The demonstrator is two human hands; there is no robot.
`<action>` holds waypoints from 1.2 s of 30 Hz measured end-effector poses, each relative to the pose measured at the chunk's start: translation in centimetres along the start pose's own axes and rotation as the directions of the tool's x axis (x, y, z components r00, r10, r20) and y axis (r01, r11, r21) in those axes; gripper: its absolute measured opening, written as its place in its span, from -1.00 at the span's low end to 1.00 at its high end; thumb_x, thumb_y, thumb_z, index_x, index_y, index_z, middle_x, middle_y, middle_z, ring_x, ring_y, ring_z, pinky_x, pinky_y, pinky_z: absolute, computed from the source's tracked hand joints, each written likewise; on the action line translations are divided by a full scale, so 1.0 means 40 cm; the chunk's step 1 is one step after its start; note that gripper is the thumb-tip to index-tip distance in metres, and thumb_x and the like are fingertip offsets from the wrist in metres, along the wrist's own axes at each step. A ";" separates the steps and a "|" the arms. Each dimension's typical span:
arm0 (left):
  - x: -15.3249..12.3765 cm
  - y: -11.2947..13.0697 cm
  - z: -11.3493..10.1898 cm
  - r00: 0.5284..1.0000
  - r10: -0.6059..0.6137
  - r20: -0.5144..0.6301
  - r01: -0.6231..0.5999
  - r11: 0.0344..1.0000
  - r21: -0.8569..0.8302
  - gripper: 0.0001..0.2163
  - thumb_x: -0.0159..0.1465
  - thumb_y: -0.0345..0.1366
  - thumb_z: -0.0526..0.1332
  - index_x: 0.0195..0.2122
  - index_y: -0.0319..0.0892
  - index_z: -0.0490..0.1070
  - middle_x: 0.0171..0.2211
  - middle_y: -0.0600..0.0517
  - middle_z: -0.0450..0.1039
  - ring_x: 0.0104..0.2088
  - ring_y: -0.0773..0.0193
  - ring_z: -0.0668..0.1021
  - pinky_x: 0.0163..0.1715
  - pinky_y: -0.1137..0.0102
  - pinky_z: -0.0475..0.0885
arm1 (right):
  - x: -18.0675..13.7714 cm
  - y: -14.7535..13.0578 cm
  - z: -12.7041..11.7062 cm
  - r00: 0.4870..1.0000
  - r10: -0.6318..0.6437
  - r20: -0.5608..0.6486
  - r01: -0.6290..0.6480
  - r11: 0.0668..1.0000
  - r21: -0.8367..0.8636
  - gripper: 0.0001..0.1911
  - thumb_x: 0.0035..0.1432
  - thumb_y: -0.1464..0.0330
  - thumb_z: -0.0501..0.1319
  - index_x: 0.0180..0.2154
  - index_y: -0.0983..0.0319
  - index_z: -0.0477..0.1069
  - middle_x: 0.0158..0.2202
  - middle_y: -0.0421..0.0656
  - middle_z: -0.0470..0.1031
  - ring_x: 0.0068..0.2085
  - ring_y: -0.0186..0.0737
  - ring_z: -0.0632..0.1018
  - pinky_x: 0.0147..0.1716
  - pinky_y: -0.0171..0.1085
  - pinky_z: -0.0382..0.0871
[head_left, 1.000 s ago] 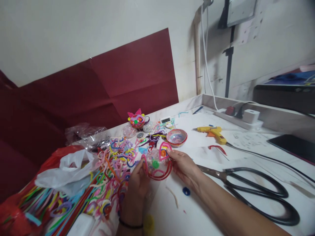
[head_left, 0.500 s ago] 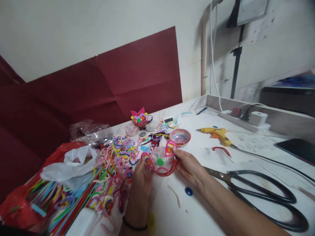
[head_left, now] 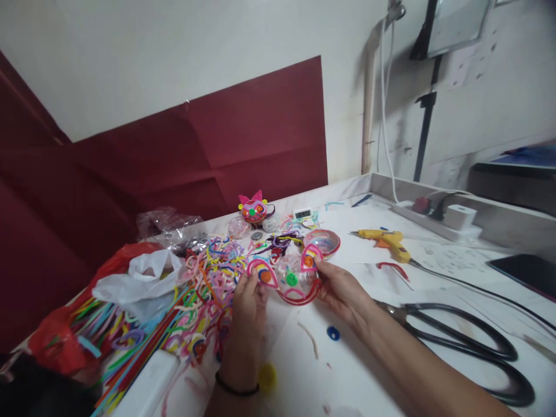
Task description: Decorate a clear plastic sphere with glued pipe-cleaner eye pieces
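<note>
the left hand (head_left: pixel 251 301) pinches a pink-rimmed eye piece (head_left: pixel 264 275); the right hand (head_left: pixel 341 288) grips a second eye piece (head_left: pixel 310 259) and, it seems, the clear dome (head_left: pixel 290 266) between them, above the table (head_left: pixel 295 370). a red-rimmed bowl (head_left: pixel 329 245) sits just behind; pipe cleaners (head_left: pixel 219 266) crowd the left, the glue gun (head_left: pixel 394 243) and scissors (head_left: pixel 467 346) the right, blades partly hidden by the right forearm (head_left: pixel 403 344).

Hands (head_left: pixel 343 292) holding fuzzy eyes (head_left: pixel 264 275), black-handled scissors (head_left: pixel 399 313)
</note>
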State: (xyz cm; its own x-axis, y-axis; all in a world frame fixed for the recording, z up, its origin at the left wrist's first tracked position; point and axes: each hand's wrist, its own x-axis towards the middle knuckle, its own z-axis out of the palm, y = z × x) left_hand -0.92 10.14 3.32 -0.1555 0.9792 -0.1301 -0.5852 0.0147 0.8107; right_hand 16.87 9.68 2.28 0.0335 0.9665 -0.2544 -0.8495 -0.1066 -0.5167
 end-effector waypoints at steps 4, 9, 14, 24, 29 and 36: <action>-0.033 0.015 0.031 0.999 0.033 0.034 -0.035 0.998 0.055 -0.77 0.00 -0.45 0.40 -0.43 -0.16 0.32 -0.59 0.23 0.36 -0.65 0.50 0.41 -0.63 0.58 0.30 | -0.009 -0.006 -0.018 1.000 -0.006 0.001 0.006 1.000 0.000 -0.89 0.04 0.50 0.37 -0.46 0.30 0.47 -0.55 -0.18 0.49 -0.60 -0.39 0.45 -0.55 -0.43 0.47; -0.064 0.024 0.040 0.997 0.005 0.072 -0.017 0.988 0.155 -0.69 -0.10 -0.37 0.47 -0.43 -0.17 0.34 -0.56 0.15 0.45 -0.60 0.38 0.49 -0.60 0.52 0.37 | -0.017 -0.005 -0.035 1.000 -0.008 0.025 0.008 1.000 -0.003 -0.87 0.01 0.47 0.40 -0.45 0.29 0.46 -0.54 -0.17 0.49 -0.58 -0.36 0.47 -0.54 -0.40 0.49; -0.076 0.018 0.037 0.998 0.005 0.070 -0.020 0.975 0.221 -0.74 -0.08 -0.36 0.46 -0.46 -0.17 0.37 -0.57 0.15 0.44 -0.61 0.41 0.47 -0.66 0.56 0.27 | -0.029 0.004 -0.030 1.000 -0.003 0.031 0.003 1.000 -0.005 -0.86 -0.02 0.49 0.41 -0.47 0.31 0.46 -0.54 -0.17 0.50 -0.59 -0.37 0.45 -0.54 -0.41 0.48; -0.063 -0.001 0.006 0.998 0.012 0.054 -0.025 0.970 0.241 -0.81 -0.03 -0.35 0.44 -0.48 -0.17 0.43 -0.53 0.17 0.44 -0.54 0.45 0.48 -0.55 0.60 0.37 | -0.045 0.014 -0.022 0.999 0.013 0.037 -0.012 0.999 -0.034 -0.77 -0.08 0.40 0.47 -0.53 0.33 0.44 -0.61 -0.19 0.45 -0.60 -0.41 0.42 -0.57 -0.45 0.44; -0.066 -0.001 -0.009 0.996 -0.040 0.077 0.021 0.970 0.241 -0.83 -0.01 -0.36 0.43 -0.40 -0.17 0.48 -0.41 0.07 0.51 -0.40 0.30 0.56 -0.51 0.50 0.48 | -0.051 0.021 -0.020 1.000 0.006 0.022 -0.004 0.998 -0.059 -0.75 -0.14 0.39 0.50 -0.53 0.34 0.46 -0.62 -0.20 0.43 -0.59 -0.40 0.42 -0.58 -0.45 0.42; -0.064 0.001 -0.020 0.992 -0.094 0.083 0.071 0.965 0.253 -0.85 0.02 -0.39 0.42 -0.39 -0.21 0.49 -0.42 0.06 0.52 -0.46 0.34 0.56 -0.60 0.56 0.46 | -0.055 0.029 -0.022 1.000 -0.022 0.006 0.022 0.994 -0.108 -0.62 -0.32 0.29 0.57 -0.53 0.32 0.46 -0.57 -0.20 0.47 -0.58 -0.42 0.41 -0.58 -0.45 0.39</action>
State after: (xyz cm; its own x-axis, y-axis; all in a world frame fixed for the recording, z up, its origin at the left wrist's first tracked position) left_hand -1.18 7.45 3.24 -0.0329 0.9869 -0.1582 -0.3739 0.1347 0.9176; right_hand 16.26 7.22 1.53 0.0489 0.9700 -0.2383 -0.7867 -0.1095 -0.6075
